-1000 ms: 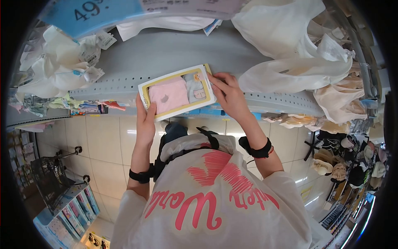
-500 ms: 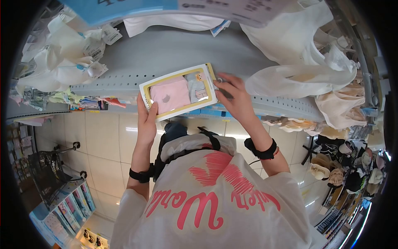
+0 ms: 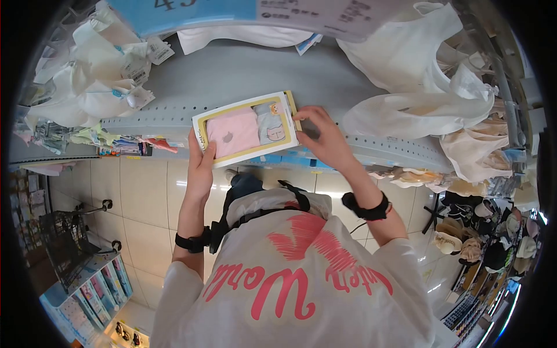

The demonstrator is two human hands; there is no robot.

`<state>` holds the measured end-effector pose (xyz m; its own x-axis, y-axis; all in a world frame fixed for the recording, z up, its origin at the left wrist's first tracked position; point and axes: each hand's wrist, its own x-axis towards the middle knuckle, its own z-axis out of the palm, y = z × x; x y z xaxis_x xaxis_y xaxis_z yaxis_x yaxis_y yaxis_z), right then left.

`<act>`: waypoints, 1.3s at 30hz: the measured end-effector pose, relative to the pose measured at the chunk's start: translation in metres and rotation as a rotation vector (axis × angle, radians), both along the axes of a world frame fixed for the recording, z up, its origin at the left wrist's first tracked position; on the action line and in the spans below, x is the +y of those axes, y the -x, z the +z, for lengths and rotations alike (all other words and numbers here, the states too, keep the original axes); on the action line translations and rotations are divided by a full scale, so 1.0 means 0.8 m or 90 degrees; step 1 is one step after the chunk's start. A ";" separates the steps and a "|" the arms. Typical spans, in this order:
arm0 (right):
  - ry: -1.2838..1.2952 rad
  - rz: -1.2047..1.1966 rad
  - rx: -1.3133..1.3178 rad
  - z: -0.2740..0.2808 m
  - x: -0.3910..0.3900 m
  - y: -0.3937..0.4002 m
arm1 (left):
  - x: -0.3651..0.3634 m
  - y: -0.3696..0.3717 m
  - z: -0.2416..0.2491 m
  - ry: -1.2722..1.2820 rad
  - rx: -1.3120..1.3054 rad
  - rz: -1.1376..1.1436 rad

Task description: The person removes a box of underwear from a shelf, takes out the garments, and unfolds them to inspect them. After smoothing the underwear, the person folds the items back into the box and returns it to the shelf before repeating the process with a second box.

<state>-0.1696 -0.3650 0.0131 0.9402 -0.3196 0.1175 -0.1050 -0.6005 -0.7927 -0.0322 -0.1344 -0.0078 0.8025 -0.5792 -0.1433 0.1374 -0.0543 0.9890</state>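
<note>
A white cardboard box with a gold-framed window lies tilted in front of me over the shelf edge. Through the window show a folded pink garment and a grey one with a cartoon animal print. My left hand grips the box's near left corner, thumb on top and the other fingers hidden below. My right hand is at the box's right end, its bent fingers and thumb against the end flap.
A grey shelf with a perforated edge lies ahead. White bras with tags hang at left, white undergarments at right. A price sign crosses the top. A black shopping cart stands at lower left, hats at right.
The box has shifted slightly left with my left hand. My right hand's fingers have moved a little and stay by the right end of the box.
</note>
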 end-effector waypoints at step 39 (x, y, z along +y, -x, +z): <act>-0.388 -0.162 -0.137 0.032 0.060 -0.024 | -0.013 0.015 0.049 0.140 -0.081 0.058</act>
<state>-0.1506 -0.3171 0.0385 0.8030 -0.5955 0.0227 0.0140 -0.0191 -0.9997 -0.0443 -0.1450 0.0310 0.8559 -0.5104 0.0830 0.0059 0.1700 0.9854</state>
